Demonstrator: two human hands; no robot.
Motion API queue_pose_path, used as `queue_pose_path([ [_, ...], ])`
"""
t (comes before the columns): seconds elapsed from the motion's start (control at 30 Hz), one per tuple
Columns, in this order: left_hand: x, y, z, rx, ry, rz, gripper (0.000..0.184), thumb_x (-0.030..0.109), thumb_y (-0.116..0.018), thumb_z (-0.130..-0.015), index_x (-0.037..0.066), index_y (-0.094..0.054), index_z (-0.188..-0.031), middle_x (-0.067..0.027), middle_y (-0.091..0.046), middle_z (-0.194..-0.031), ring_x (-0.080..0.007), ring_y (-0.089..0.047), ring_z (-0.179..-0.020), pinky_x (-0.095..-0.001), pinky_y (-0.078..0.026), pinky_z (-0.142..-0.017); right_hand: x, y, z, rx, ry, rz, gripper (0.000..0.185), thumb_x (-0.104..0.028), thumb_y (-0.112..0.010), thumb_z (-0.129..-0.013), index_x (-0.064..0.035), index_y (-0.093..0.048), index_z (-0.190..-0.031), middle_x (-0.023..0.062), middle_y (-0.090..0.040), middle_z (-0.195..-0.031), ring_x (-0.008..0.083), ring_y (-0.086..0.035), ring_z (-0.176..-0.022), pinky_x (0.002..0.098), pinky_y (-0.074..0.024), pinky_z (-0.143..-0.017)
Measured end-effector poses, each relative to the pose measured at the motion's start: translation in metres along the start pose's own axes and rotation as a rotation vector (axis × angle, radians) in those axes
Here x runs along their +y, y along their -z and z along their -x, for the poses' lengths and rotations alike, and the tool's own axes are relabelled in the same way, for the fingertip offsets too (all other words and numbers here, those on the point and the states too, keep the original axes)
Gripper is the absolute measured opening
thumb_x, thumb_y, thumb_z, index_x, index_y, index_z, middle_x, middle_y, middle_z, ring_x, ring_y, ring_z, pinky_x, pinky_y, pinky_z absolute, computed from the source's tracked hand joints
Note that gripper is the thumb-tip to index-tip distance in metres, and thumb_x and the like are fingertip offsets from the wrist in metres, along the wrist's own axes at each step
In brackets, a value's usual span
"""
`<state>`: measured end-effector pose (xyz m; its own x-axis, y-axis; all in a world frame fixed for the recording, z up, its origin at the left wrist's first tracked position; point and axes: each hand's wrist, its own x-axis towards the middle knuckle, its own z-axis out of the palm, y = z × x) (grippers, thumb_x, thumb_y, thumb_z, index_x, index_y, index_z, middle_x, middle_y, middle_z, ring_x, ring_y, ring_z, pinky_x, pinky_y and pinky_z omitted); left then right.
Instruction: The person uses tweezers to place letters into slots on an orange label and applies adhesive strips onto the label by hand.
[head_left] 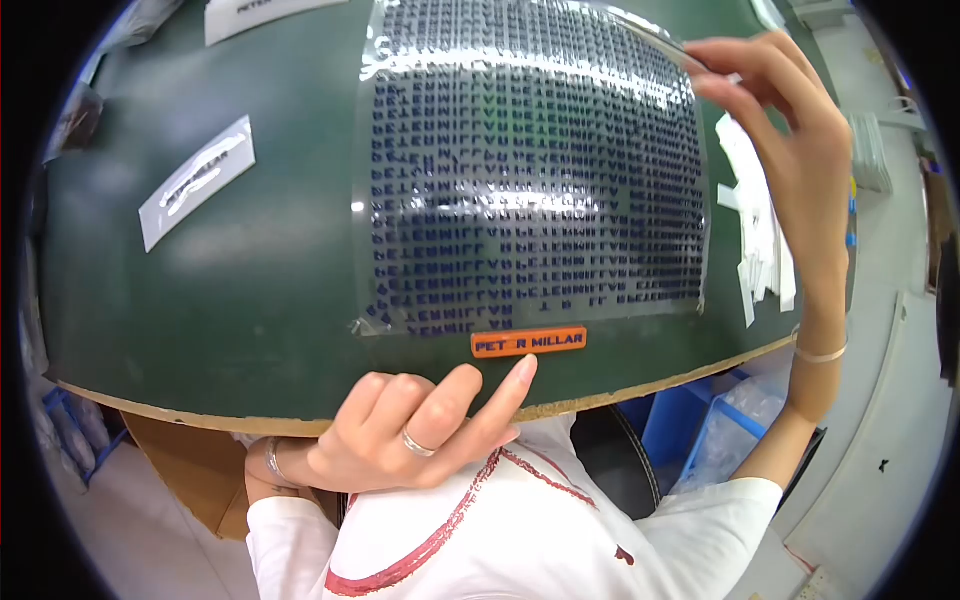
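Note:
My right hand [790, 110] is pinched around metal tweezers [662, 42], whose far end reaches over the upper right of a clear plastic sheet [362, 270]. Rows of dark blue letters [430, 255] cover that sheet, with gaps in the lower rows. Below its bottom edge lies an orange bar [528, 342] marked "PET R MILLAR", with a space between the T and the R. My left hand [410, 430] holds nothing; its index finger stretches to the bar's lower edge, seemingly touching it, and the other fingers are curled.
A white lettered strip [198, 182] lies at the left of the green table [270, 330], another white strip [265, 12] at the back. A pile of white strips [762, 235] sits beside my right forearm. Blue bins [715, 430] stand below the table's front edge.

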<state>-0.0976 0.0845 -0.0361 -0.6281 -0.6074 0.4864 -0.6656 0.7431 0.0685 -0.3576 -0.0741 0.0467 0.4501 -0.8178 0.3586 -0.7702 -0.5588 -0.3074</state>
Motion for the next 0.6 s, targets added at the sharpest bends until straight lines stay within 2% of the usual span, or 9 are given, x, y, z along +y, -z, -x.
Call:
queue_pose_path([
  [0.07, -0.002, 0.0, 0.002, 0.01, -0.001, -0.007, 0.032, 0.039, -0.053, -0.096, 0.019, -0.074, -0.109, 0.0004, -0.045, -0.092, -0.0114, -0.039, -0.063, -0.0241, -0.034, -0.053, 0.007, -0.006, -0.025, 0.016, 0.022, 0.028, 0.016, -0.004, -0.073, -0.08, -0.0019, -0.07, -0.095, 0.0024, -0.059, -0.085, 0.0102, -0.059, -0.076, 0.0221, -0.0459, -0.066],
  [0.17, 0.004, 0.001, 0.003, 0.017, 0.006, -0.009, 0.031, 0.038, -0.054, -0.096, 0.019, -0.073, -0.11, 0.0005, -0.046, -0.093, -0.0115, -0.038, -0.063, -0.0243, -0.034, -0.053, 0.007, -0.012, -0.049, -0.143, -0.127, -0.141, 0.014, -0.005, -0.062, -0.09, 0.0002, -0.063, -0.103, 0.0125, -0.063, -0.089, 0.0271, -0.063, -0.076, 0.0328, -0.0504, -0.068],
  [0.2, 0.005, 0.0, 0.004, 0.022, 0.014, 0.005, 0.03, 0.037, -0.055, -0.095, 0.02, -0.073, -0.111, 0.0007, -0.046, -0.093, -0.0113, -0.038, -0.063, -0.0241, -0.034, -0.053, 0.003, -0.018, -0.051, -0.143, -0.118, -0.139, 0.014, -0.005, -0.062, -0.09, 0.0002, -0.063, -0.103, 0.0125, -0.063, -0.089, 0.0271, -0.063, -0.076, 0.0328, -0.0504, -0.068],
  [0.3, 0.005, -0.001, 0.005, 0.032, 0.042, 0.032, 0.028, 0.035, -0.057, -0.093, 0.021, -0.072, -0.111, 0.0012, -0.046, -0.094, -0.011, -0.037, -0.063, -0.0238, -0.034, -0.053, -0.014, -0.041, -0.047, -0.089, 0.223, -0.117, 0.014, -0.005, -0.074, -0.08, -0.0018, -0.069, -0.093, 0.0028, -0.057, -0.082, 0.0106, -0.06, -0.075, 0.0231, -0.0478, -0.063],
  [0.47, -0.005, 0.008, 0.01, 0.03, 0.03, 0.034, 0.03, 0.022, -0.061, -0.083, 0.024, -0.072, -0.111, 0.0028, -0.047, -0.095, -0.0099, -0.037, -0.064, -0.0224, -0.033, -0.056, -0.045, -0.058, -0.054, -0.121, 0.282, -0.131, 0.014, -0.006, -0.074, -0.08, -0.0018, -0.067, -0.09, 0.0034, -0.055, -0.081, 0.0126, -0.061, -0.073, 0.0247, -0.0492, -0.062],
  [0.6, 0.002, -0.003, 0.006, 0.052, 0.042, 0.057, 0.036, 0.016, -0.062, -0.077, 0.025, -0.072, -0.111, 0.0037, -0.047, -0.096, -0.0095, -0.036, -0.065, -0.0218, -0.032, -0.057, -0.036, -0.065, -0.047, -0.126, 0.278, -0.18, 0.014, -0.007, -0.075, -0.079, -0.0025, -0.066, -0.089, 0.0044, -0.053, -0.083, 0.0155, -0.061, -0.073, 0.0256, -0.0487, -0.062],
])
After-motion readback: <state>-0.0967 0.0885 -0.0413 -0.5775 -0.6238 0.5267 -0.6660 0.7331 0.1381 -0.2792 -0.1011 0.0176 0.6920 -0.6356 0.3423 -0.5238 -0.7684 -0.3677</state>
